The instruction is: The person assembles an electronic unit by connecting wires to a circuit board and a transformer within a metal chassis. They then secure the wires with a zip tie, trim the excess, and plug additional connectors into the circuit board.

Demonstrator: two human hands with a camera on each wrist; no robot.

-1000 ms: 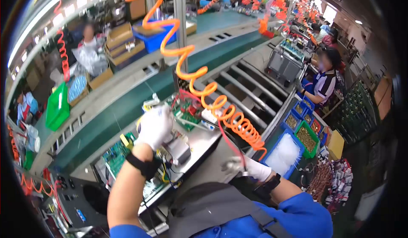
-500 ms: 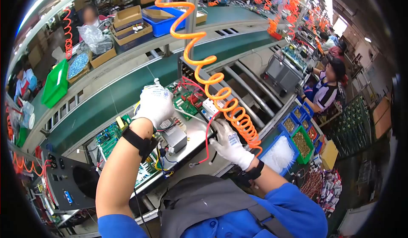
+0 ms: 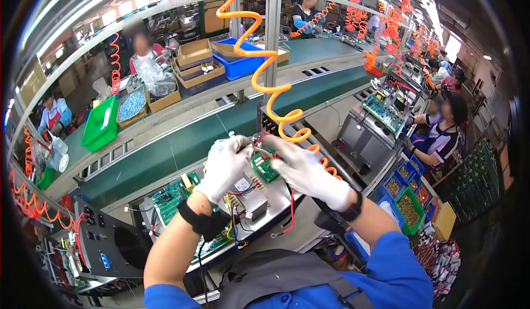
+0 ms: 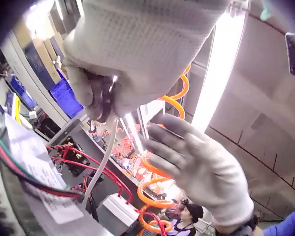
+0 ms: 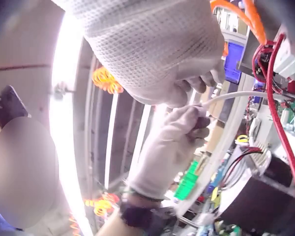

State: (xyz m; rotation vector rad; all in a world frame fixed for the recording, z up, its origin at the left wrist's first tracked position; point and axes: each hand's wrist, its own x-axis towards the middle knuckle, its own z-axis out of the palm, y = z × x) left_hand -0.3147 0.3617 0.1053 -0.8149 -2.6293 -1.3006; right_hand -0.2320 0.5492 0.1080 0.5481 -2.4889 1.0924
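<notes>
My left hand (image 3: 223, 165), in a white knit glove, pinches the end of a whitish cable (image 4: 108, 150) above the open chassis. The cable runs down from those fingertips among the wiring. Close beside it, my gloved right hand (image 3: 312, 173) has its fingers extended loosely, fingertips right by the cable end in the right wrist view. Under the hands are a small green circuit board (image 3: 266, 168) and a silver metal box (image 3: 251, 201) with a label. A red cable (image 3: 292, 209) with a ring terminal hangs over the chassis edge below my right hand.
An orange coiled hose (image 3: 265, 66) hangs down in front of my right hand. Beyond the bench runs a green conveyor (image 3: 143, 165). Blue and green bins of small parts (image 3: 408, 209) stand at the right. A black panel (image 3: 113, 231) lies at the left; other people work nearby.
My right hand rises from the lower right, past the red cable, to beside my left hand. The left hand stays over the chassis, now with a cable end pinched. The head view shifts.
</notes>
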